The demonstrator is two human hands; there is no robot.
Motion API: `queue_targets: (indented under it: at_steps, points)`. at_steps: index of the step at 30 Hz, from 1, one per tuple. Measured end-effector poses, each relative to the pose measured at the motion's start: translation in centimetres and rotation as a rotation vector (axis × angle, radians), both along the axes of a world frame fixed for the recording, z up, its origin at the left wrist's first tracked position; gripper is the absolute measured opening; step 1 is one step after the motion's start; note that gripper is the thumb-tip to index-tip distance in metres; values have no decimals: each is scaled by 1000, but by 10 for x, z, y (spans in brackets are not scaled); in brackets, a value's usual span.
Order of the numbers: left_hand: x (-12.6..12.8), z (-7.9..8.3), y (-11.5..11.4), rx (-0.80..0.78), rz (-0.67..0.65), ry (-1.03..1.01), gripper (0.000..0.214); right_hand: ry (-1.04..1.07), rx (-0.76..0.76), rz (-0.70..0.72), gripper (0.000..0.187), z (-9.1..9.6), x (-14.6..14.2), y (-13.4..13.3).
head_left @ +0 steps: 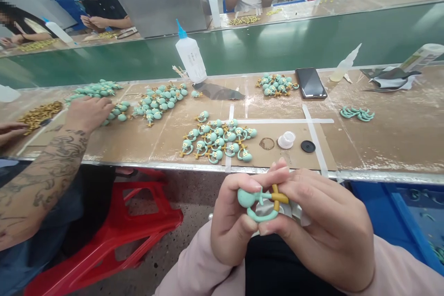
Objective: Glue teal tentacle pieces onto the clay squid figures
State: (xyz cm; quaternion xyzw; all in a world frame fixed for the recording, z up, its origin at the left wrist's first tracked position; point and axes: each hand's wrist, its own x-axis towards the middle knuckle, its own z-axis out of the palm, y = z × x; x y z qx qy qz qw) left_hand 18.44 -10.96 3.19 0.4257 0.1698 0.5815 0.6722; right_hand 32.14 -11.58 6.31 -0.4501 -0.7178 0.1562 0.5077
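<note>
My left hand (pixel 233 215) and my right hand (pixel 326 226) are both closed on one small teal toy figure (pixel 258 199) with a mustard-yellow cross piece, held over my lap just below the table edge. Left fingers pinch its round teal head; right fingers pinch the yellow part and the curved teal arm. A group of several finished teal figures (pixel 217 141) lies on the table straight ahead.
A white glue bottle (pixel 190 58) stands at the back, a phone (pixel 311 83) to its right, a small white cup (pixel 286 139) and black disc (pixel 308 146) near the edge. A co-worker's tattooed arm (pixel 52 171) reaches to teal figures (pixel 114 111) at left. A red stool (pixel 118 236) stands below.
</note>
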Motion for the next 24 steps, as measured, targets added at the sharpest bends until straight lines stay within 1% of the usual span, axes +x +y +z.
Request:
queue_targets:
  at_steps: [2,7,10,13,16,18,20,21,22,24]
  points:
    - [1,-1,0,-33,34,-18,18,-20,-1,-3,19,2,-1,1]
    - [-1,-2,3,-57,45,-35,22,-28,-27,-21,21,4,-7,5]
    - [-1,-2,6,-94,89,-52,26,-38,-28,-26,17,2,-13,10]
    - [-1,-5,11,-122,143,-73,26,-76,-34,-23,18,-3,-20,16]
    - [-5,-14,17,-210,92,-163,29,-134,-38,-10,19,-4,-22,21]
    - [-11,-21,22,-292,32,-232,29,-161,-87,37,21,0,-18,26]
    - [-20,-28,29,-345,-4,-310,27,-211,-134,96,17,8,-9,38]
    - [-25,-30,33,-354,-5,-349,27,-251,-142,114,13,12,-4,48]
    - [-30,-32,37,-353,-5,-383,27,-300,-137,124,10,17,1,61]
    - [-41,-33,46,-336,6,-440,29,-410,-137,116,10,23,7,100]
